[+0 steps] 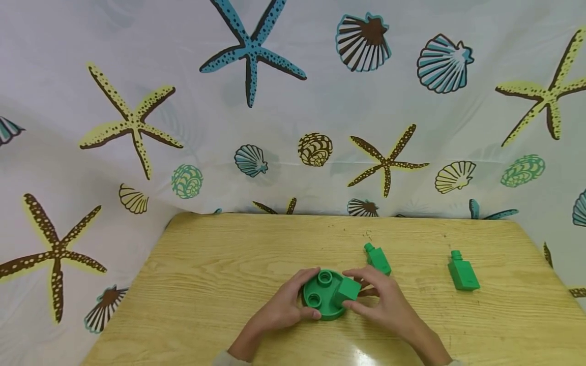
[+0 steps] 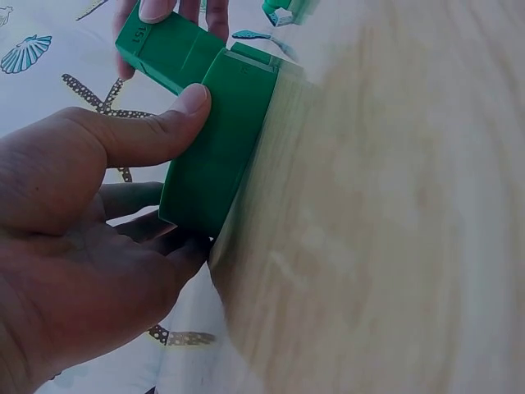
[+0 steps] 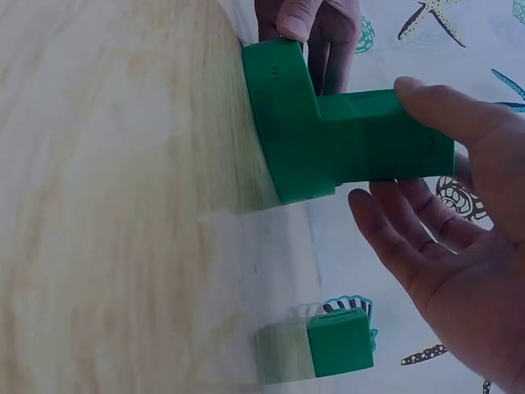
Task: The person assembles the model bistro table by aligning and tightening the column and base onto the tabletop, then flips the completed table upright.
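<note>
A round green base (image 1: 327, 297) with a raised rim lies on the table, two ring-shaped sockets showing on its left part. My left hand (image 1: 287, 306) grips its left side, thumb on the near edge and fingers round the far edge. On the base's right part stands a green rectangular block (image 1: 350, 288), its lower end hidden at the base. My right hand (image 1: 386, 304) holds this block's upper end between thumb and fingers. In the right wrist view the block (image 3: 385, 135) sits squarely against the base (image 3: 287, 123).
Just beyond my right hand lies a loose green block (image 1: 379, 261) with a threaded neck. A similar green block (image 1: 464, 275) lies farther right. The wooden table (image 1: 220, 254) ends at the back and sides against a white cloth (image 1: 284, 117) printed with shells and starfish.
</note>
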`<state>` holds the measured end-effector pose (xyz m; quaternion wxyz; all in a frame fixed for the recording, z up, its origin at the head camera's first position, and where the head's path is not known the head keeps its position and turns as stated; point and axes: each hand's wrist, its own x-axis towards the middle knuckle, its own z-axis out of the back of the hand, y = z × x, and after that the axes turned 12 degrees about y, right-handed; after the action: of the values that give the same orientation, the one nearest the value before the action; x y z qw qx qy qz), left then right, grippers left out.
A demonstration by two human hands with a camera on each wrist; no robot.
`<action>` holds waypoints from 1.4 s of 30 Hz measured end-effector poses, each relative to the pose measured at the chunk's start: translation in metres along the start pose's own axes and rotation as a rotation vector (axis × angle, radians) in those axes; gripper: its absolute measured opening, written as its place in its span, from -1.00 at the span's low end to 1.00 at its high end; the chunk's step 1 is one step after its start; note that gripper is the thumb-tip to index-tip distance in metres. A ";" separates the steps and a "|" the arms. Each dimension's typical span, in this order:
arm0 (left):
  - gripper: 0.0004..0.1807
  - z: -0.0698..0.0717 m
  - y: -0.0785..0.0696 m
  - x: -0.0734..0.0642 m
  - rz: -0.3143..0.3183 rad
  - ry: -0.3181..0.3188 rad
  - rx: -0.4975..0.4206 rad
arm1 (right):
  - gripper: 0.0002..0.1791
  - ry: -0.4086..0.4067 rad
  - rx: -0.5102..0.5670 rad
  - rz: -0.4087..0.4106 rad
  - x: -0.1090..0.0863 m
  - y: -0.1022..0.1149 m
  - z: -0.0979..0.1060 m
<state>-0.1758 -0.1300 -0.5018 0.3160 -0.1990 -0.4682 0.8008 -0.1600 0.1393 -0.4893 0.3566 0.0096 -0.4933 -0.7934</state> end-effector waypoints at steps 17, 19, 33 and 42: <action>0.00 -0.004 -0.004 0.001 0.014 -0.027 0.045 | -0.48 -0.053 -0.087 -0.003 -0.001 -0.001 -0.007; 0.01 -0.005 -0.004 0.000 0.014 -0.025 0.043 | -0.47 -0.051 -0.089 -0.012 -0.001 0.000 -0.007; 0.00 0.001 -0.005 -0.001 0.025 -0.002 0.010 | -0.39 0.021 0.048 -0.131 -0.001 0.010 0.009; -0.30 -0.001 -0.023 -0.001 0.011 -0.114 0.143 | -0.63 -0.185 -0.046 -0.159 -0.006 0.000 0.037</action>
<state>-0.1671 -0.1218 -0.4826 0.2976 -0.1326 -0.4262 0.8440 -0.1686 0.1714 -0.4721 0.2456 -0.0328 -0.5035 -0.8277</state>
